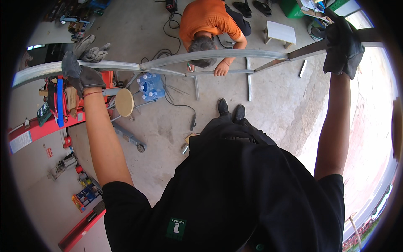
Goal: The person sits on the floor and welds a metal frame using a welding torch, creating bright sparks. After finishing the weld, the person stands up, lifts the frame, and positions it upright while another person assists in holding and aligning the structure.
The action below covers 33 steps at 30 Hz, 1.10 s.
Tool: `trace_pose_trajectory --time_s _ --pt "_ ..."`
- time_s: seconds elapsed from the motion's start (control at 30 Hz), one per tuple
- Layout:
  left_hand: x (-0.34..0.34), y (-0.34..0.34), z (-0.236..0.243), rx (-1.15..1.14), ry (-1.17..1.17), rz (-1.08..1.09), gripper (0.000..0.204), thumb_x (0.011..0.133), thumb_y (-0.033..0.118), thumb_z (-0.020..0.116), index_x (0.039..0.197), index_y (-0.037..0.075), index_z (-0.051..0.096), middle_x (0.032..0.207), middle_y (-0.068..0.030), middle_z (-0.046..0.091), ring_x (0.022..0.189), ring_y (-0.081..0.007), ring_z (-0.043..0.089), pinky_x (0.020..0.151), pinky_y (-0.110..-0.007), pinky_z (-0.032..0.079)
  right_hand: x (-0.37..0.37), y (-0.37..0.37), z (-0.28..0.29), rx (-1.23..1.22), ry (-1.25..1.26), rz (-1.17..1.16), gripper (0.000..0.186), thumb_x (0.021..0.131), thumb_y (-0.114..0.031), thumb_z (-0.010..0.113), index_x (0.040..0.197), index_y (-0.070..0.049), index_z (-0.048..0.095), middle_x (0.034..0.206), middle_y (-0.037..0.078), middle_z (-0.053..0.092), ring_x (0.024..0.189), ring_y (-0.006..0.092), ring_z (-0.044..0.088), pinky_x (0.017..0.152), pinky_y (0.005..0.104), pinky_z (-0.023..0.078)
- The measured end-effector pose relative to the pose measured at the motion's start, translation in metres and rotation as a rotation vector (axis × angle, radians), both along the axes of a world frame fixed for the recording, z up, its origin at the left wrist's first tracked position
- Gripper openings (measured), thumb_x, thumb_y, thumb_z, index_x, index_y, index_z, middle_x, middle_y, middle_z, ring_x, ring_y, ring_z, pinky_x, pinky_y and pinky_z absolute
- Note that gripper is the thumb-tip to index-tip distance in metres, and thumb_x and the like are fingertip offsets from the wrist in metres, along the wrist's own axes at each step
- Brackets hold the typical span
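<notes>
While the person stands on the concrete floor (268,96) with both arms stretched out, the left hand (79,75), in a dark work glove, is wrapped around the long grey metal rail (210,54) near its left end. The right hand (342,46), gloved the same way, grips the rail far to the right, fingers folded over its top edge. The rail runs across the whole scene, from the far left to the far right, as the top bar of a metal frame (249,80) whose thinner bars reach down to the floor. Beyond it, a person in an orange shirt (210,19) crouches with one hand on a lower bar. A round wooden stool (124,102) and a pack of water bottles (150,86) sit near the left hand.
</notes>
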<state>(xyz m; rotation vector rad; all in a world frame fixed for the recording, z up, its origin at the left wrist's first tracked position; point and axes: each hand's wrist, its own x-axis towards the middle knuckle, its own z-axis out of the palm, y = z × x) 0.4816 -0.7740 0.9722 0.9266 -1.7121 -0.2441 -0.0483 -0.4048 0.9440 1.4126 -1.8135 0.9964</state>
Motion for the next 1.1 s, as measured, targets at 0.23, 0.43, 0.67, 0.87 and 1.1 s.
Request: trace_pose_trajectory --time_s 0.23,0.43,0.67,0.87,1.1 --pt "-0.001 0.0 0.001 0.177 0.111 -0.097 0.032 0.105 0.021 0.053 0.109 -0.007 0.068 0.107 -0.0146 0.068 0.1 -0.0245 0.063 0.097 -0.037 0.051 0.008 0.003 0.004 0.118 -0.236 -0.04 0.035 0.095 -0.004 0.061 0.126 -0.012 0.075 0.077 0.003 0.063 0.067 0.015 0.061 0.061 0.028 0.047" --pt "0.0 0.0 0.003 0.322 0.202 -0.186 0.034 0.105 0.022 0.051 0.108 -0.007 0.069 0.103 -0.0142 0.068 0.096 -0.024 0.063 0.095 -0.037 0.052 0.011 0.002 0.007 0.127 -0.087 -0.059 0.041 0.091 -0.004 0.062 0.126 -0.018 0.076 0.076 0.003 0.06 0.067 0.016 0.06 0.062 0.0292 0.048" --pt "0.002 0.0 0.005 0.441 0.276 -0.249 0.036 0.105 0.023 0.049 0.107 -0.007 0.07 0.1 -0.0138 0.069 0.092 -0.0233 0.064 0.092 -0.036 0.053 0.021 -0.003 0.013 0.169 -0.115 -0.068 0.044 0.089 -0.003 0.061 0.127 -0.02 0.076 0.076 0.002 0.059 0.068 0.0148 0.059 0.062 0.0279 0.046" --pt "0.003 0.002 0.005 0.493 0.308 -0.278 0.038 0.106 0.024 0.048 0.106 -0.007 0.07 0.096 -0.0134 0.069 0.088 -0.0227 0.064 0.089 -0.035 0.054 0.022 -0.004 0.009 0.139 -0.175 -0.054 0.041 0.092 -0.007 0.058 0.128 -0.015 0.075 0.075 -0.001 0.056 0.067 0.0121 0.056 0.06 0.026 0.044" --pt "0.005 -0.004 0.003 0.546 0.339 -0.316 0.04 0.106 0.025 0.046 0.104 -0.006 0.071 0.093 -0.0129 0.07 0.084 -0.0221 0.064 0.086 -0.034 0.055 0.026 -0.005 0.013 0.175 -0.191 -0.044 0.041 0.092 -0.008 0.058 0.128 -0.014 0.075 0.075 0.0 0.055 0.067 0.0118 0.055 0.06 0.0252 0.043"
